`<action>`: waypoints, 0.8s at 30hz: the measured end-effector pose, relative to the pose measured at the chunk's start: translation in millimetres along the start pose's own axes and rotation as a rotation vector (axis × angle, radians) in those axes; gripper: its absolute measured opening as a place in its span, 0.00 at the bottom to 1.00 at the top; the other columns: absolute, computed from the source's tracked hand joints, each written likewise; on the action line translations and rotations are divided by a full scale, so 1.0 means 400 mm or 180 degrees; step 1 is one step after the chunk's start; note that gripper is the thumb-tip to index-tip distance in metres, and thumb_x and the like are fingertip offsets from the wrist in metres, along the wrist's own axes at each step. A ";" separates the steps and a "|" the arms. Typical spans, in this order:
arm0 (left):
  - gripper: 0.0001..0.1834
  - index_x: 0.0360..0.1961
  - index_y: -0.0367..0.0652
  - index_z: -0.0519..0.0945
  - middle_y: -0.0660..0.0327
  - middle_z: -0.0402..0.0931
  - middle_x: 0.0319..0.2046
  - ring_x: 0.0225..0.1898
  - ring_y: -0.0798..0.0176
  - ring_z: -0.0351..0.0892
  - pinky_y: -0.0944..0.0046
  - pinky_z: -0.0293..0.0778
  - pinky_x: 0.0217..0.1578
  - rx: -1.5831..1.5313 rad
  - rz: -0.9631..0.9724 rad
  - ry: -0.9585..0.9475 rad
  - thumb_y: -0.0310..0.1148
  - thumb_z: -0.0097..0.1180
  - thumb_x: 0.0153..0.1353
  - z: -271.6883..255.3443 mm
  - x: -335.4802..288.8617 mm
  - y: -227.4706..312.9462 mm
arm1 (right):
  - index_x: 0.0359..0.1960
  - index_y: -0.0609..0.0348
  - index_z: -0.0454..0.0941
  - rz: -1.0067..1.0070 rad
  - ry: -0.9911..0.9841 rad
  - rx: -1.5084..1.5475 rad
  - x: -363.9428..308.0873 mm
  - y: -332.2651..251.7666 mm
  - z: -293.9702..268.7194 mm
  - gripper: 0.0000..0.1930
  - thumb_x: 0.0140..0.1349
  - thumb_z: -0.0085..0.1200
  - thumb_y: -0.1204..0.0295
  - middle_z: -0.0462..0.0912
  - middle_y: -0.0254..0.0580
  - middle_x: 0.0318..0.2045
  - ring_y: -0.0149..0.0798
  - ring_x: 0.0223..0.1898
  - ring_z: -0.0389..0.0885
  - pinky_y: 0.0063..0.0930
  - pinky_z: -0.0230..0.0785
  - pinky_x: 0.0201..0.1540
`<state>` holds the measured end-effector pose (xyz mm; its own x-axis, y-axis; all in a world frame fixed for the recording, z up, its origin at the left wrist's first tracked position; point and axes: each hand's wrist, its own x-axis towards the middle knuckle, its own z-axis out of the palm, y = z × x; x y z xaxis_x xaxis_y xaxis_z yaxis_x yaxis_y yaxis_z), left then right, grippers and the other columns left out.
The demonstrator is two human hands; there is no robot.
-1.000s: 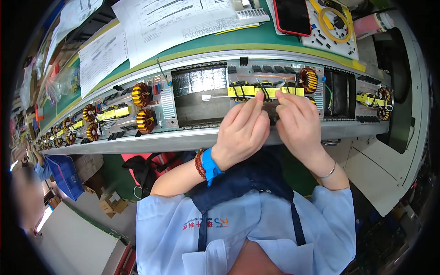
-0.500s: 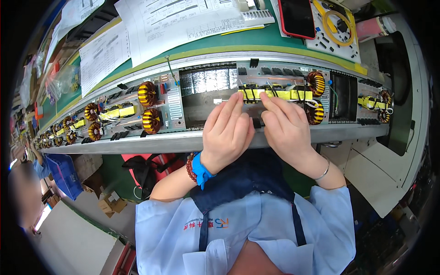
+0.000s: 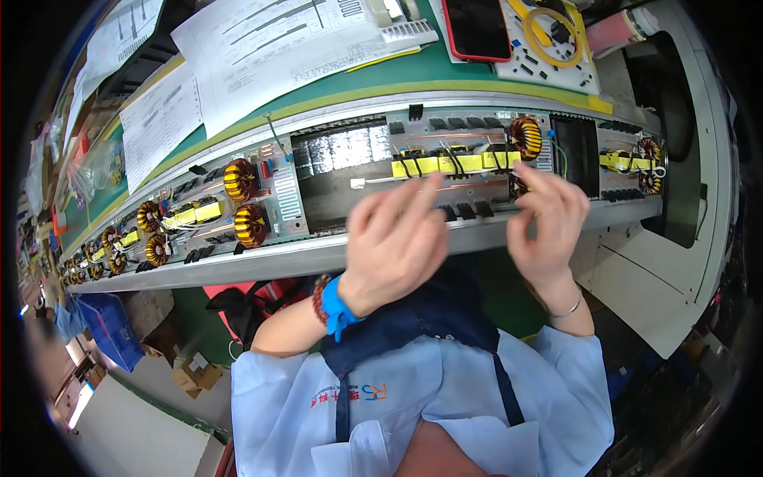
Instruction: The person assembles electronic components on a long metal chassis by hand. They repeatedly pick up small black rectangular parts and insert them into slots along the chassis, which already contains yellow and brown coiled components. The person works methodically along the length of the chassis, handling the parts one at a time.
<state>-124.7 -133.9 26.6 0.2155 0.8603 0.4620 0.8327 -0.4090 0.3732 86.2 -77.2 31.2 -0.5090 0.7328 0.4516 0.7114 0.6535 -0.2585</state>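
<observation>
In front of me, a circuit board (image 3: 485, 187) lies in the metal conveyor channel and carries a row of yellow-wrapped transformers (image 3: 421, 166) with black leads. My left hand (image 3: 400, 242) has its fingers stretched toward the row's near side, slightly blurred, holding nothing visible. At the row's right end is my right hand (image 3: 552, 219), index fingertip by the last yellow block, thumb apart from it. Beyond that hand sits a yellow-and-black toroidal coil (image 3: 525, 139); a second coil is mostly hidden behind the fingers. A white connector (image 3: 358, 184) on a lead sticks out left of the board.
More boards with toroidal coils (image 3: 241, 180) line the channel to the left, another board (image 3: 628, 161) to the right. Behind the channel lie printed sheets (image 3: 262, 67), a red-edged phone (image 3: 477, 30) and a white tray (image 3: 556, 71) of small parts. The metal rail (image 3: 318, 249) runs nearest me.
Both hands have drawn apart from the middle of the yellow transformers. My right hand has shifted right to the row's end; my left has lowered slightly. The whole view has shifted a little.
</observation>
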 end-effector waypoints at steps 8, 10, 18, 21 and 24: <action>0.11 0.30 0.42 0.71 0.47 0.74 0.54 0.51 0.57 0.74 0.61 0.67 0.48 0.0119 0.0411 -0.0193 0.32 0.60 0.50 0.130 0.068 0.053 | 0.34 0.58 0.72 0.0221 -0.0303 -0.0061 0.001 0.029 0.018 0.15 0.41 0.55 0.83 0.81 0.40 0.46 0.41 0.50 0.76 0.38 0.61 0.52; 0.10 0.28 0.41 0.70 0.44 0.75 0.51 0.50 0.56 0.74 0.62 0.69 0.47 0.0231 0.0576 -0.0163 0.32 0.59 0.50 0.138 0.088 0.054 | 0.35 0.59 0.72 0.0125 -0.0301 -0.0062 0.007 0.034 0.021 0.16 0.40 0.56 0.82 0.80 0.41 0.46 0.42 0.49 0.76 0.38 0.63 0.51; 0.10 0.25 0.39 0.68 0.42 0.78 0.44 0.46 0.55 0.74 0.61 0.72 0.47 0.0427 0.0864 -0.0038 0.30 0.57 0.50 0.154 0.098 0.066 | 0.34 0.60 0.72 0.0017 -0.0138 -0.0027 0.006 0.037 0.032 0.15 0.40 0.57 0.81 0.80 0.41 0.39 0.43 0.45 0.77 0.39 0.65 0.49; 0.08 0.29 0.38 0.70 0.44 0.77 0.44 0.45 0.53 0.74 0.59 0.72 0.46 -0.0046 0.0701 -0.0228 0.27 0.57 0.50 0.133 0.117 0.049 | 0.34 0.60 0.73 0.0002 -0.0304 0.0107 0.029 0.059 0.010 0.14 0.42 0.55 0.81 0.78 0.41 0.35 0.44 0.43 0.76 0.39 0.65 0.47; 0.10 0.35 0.35 0.73 0.48 0.76 0.43 0.43 0.50 0.74 0.57 0.71 0.45 -0.1065 0.0189 -0.0223 0.25 0.56 0.52 0.059 0.155 0.012 | 0.38 0.60 0.74 0.0389 -0.0524 0.0692 0.077 0.112 -0.032 0.14 0.46 0.50 0.81 0.77 0.42 0.35 0.47 0.41 0.75 0.38 0.64 0.49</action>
<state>-95.5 -75.3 38.1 0.3026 0.8461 0.4388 0.6068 -0.5260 0.5959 108.6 -27.8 44.4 -0.5104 0.8178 0.2658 0.6609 0.5708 -0.4872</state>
